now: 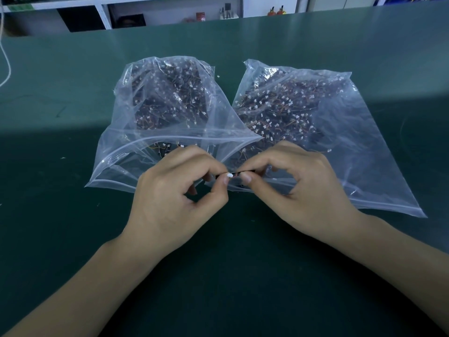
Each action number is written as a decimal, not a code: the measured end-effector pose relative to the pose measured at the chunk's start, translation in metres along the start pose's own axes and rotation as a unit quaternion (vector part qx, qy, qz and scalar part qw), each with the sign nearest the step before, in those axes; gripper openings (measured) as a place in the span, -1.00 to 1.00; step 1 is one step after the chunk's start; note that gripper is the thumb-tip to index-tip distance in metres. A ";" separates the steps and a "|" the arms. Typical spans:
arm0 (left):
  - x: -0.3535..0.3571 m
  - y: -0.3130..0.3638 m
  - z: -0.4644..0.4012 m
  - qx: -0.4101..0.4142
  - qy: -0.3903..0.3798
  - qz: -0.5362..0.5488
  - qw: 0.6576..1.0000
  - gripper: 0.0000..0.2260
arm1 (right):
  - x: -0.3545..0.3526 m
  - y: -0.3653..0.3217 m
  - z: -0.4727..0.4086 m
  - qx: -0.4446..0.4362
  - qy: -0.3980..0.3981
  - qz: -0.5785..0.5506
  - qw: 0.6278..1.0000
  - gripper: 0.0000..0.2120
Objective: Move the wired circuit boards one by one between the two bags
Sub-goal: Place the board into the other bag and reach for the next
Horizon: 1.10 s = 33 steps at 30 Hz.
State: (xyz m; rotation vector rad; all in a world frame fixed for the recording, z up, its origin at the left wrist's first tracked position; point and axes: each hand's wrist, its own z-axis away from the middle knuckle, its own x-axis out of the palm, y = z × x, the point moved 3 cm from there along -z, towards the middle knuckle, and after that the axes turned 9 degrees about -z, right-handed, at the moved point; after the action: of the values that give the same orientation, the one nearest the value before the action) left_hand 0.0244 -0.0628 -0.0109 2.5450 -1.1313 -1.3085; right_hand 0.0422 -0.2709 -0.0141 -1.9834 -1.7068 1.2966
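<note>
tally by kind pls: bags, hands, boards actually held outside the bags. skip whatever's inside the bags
Clear plastic bags: 2, the left bag and the right bag, each holding many wired boards, too many to count.
Hands: 2, the left hand and the right hand.
Wired circuit board in hand: 1, pinched between both hands in front of the bags.
Total: 5

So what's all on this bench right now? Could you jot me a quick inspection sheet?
Surface: dark green bench mat, a few pale specks.
Job's things: left bag and right bag, clear, both full of wired boards; one wired board held between them.
Clutter: nothing seen.
Hands: left hand and right hand both pinch the board with their fingers.
Cables: white cord at far left.
Surroundings: white shelving behind.
</note>
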 end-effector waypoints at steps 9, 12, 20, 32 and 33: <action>0.000 0.000 0.000 0.000 -0.002 -0.005 1.000 -0.90 | 0.001 0.000 0.000 0.010 -0.007 -0.008 1.000 -0.93; 0.000 0.000 0.001 0.001 -0.005 -0.002 1.000 -0.89 | 0.001 0.000 0.000 0.013 -0.008 -0.010 1.000 -0.93; -0.001 0.001 0.000 0.003 -0.006 -0.009 1.000 -0.88 | 0.001 0.000 0.000 0.016 -0.015 -0.013 1.000 -0.93; 0.000 -0.001 0.001 -0.010 -0.013 -0.009 1.000 -0.90 | 0.002 0.000 0.000 0.037 -0.045 0.019 0.998 -0.78; -0.001 -0.002 0.001 -0.015 -0.012 -0.008 1.000 -0.89 | 0.004 0.001 0.000 0.037 -0.056 0.037 0.997 -0.72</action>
State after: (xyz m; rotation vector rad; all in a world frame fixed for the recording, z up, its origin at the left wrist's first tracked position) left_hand 0.0248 -0.0608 -0.0117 2.5297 -1.0900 -1.3520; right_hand 0.0424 -0.2682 -0.0166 -1.9844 -1.6222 1.4987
